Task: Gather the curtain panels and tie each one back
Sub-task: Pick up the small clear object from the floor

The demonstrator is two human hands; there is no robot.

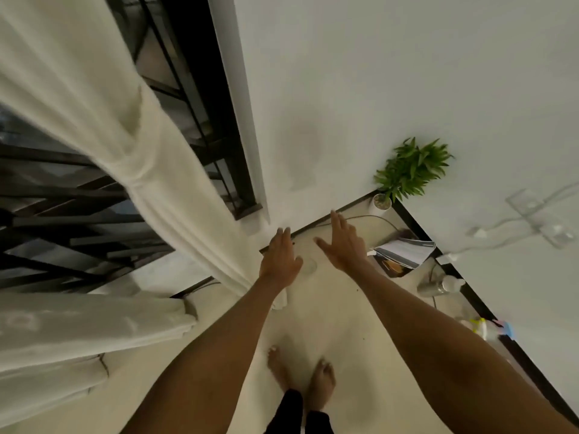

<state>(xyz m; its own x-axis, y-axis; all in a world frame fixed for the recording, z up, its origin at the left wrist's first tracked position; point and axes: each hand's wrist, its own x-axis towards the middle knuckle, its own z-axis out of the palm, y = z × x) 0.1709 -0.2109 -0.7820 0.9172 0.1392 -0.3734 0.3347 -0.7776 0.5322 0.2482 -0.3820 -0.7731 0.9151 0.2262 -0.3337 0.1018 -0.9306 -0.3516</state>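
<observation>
Both hands reach out over the floor [329, 314], fingers straight and relaxed, holding nothing; the left hand [279, 258] hovers just beside the lower end of a white curtain [94, 89]; the right hand [341, 245] is apart from the cloth, back of the hand up, nearer the wall [376, 73]. The curtain is gathered into a narrow bundle and cinched at its middle by a tie [138, 170] of the same pale cloth; below the tie it spreads again and passes behind the left forearm, though whether it touches the arm cannot be told. A second panel [94, 324] lies in folds at the left edge of the view; whether it is tied cannot be told. Between the two panels, a window [47, 198] shows dark bars. Along the foot of the wall stands a plant [410, 167] in a white pot [380, 203]; books [404, 249] lie near it, and a bottle [438, 285] sits further along the skirting. Bare feet [313, 377] stand on the floor below the arms.
</observation>
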